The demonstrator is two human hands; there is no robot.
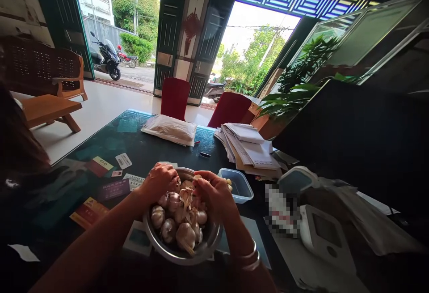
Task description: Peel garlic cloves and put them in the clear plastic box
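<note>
A metal bowl (157,244) full of garlic bulbs (185,235) stands on the dark table before me. Over its far right rim, my right hand (217,192) pinches a small pale garlic clove (197,177) between thumb and fingers. My left hand (161,180) is at the far left rim with its fingers curled inward; whatever they hold is hidden. Just right of my right hand sits a clear plastic container (239,188), with several peeled cloves (229,183) at its left side, partly behind that hand.
Cards (115,189) lie under the glass tabletop (134,150) on the left. Toward the back are a plastic-wrapped package (169,129), a dark pen (205,154) and a stack of papers (251,145). A white device with a screen (326,235) and a dark monitor (351,136) occupy the right.
</note>
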